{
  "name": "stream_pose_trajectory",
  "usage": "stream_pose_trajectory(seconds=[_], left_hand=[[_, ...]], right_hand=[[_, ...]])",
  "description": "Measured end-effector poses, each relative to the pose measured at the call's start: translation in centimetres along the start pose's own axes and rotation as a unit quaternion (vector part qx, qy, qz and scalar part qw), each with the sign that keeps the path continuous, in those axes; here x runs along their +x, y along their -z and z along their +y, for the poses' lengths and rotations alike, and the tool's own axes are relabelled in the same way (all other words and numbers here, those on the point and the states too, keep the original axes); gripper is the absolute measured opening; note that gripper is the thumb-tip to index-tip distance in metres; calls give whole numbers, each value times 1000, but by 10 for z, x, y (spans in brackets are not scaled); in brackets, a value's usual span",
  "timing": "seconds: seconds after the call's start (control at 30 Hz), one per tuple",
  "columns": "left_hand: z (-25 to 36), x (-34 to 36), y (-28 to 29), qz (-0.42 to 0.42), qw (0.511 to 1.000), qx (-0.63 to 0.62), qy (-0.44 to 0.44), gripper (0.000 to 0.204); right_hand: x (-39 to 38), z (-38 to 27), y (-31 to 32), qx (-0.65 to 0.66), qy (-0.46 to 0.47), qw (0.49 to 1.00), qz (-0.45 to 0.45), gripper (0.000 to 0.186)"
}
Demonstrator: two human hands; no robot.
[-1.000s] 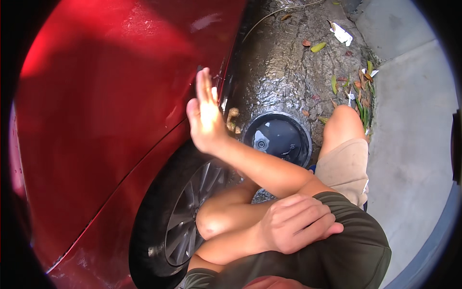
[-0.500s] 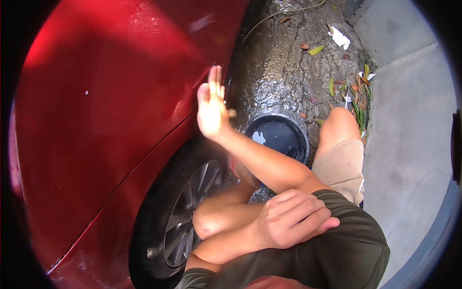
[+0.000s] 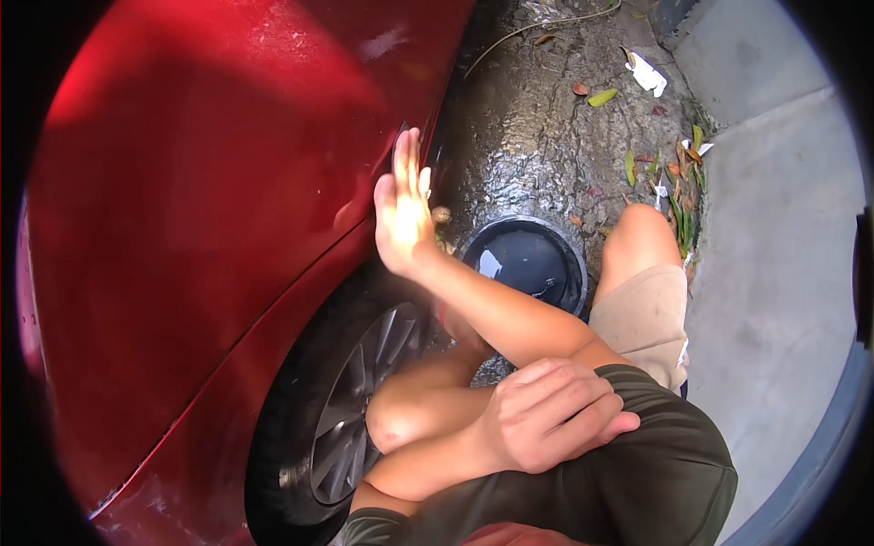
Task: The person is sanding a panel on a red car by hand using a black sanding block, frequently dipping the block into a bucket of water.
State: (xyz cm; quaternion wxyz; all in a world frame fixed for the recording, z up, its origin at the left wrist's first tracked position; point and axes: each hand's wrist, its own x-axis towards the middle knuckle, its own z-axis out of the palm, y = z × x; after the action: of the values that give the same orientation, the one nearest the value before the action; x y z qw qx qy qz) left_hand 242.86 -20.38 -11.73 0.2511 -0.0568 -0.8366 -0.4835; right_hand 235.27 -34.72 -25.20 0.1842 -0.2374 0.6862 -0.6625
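My right hand point(image 3: 405, 214) is raised beside the red car panel point(image 3: 209, 182), fingers stretched upward and nothing seen in the grip. Whether it touches the paint I cannot tell. A small brownish thing point(image 3: 441, 216) shows just right of it, its kind unclear. My left hand point(image 3: 555, 416) lies across my body against the dark sleeve of my right arm, fingers curled and tips hidden. Right of my raised hand, on the wet ground, stands a dark round bucket point(image 3: 575, 282), with a bright reflection inside. The car's wheel point(image 3: 350, 400) is left of my bent knee.
Wet rough pavement point(image 3: 537, 127) runs alongside the car. A pale grey wall or slab point(image 3: 774, 273) borders it on the right. Fallen leaves point(image 3: 687, 196) and a white scrap point(image 3: 646, 75) lie along that edge. A thin hose or cord point(image 3: 537, 32) curves across the top.
My right hand stays in nearly the same place, its fingers slightly further apart. My left hand has barely moved. The reflection in the bucket has changed shape.
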Motion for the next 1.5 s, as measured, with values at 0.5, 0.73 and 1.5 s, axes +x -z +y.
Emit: stream_pose_trajectory(seconds=[0.5,0.73,1.5], left_hand=[[-3,1,2,9,1000,-16,-16,23],[-5,-10,9,20,1000,-2,-16,24],[-96,16,76,173,880,-223,383,23]], right_hand=[[-51,-46,-19,35,168,984,-57,76],[-6,-7,7,105,-10,994,-16,71],[-26,-25,202,215,-84,950,-212,46]])
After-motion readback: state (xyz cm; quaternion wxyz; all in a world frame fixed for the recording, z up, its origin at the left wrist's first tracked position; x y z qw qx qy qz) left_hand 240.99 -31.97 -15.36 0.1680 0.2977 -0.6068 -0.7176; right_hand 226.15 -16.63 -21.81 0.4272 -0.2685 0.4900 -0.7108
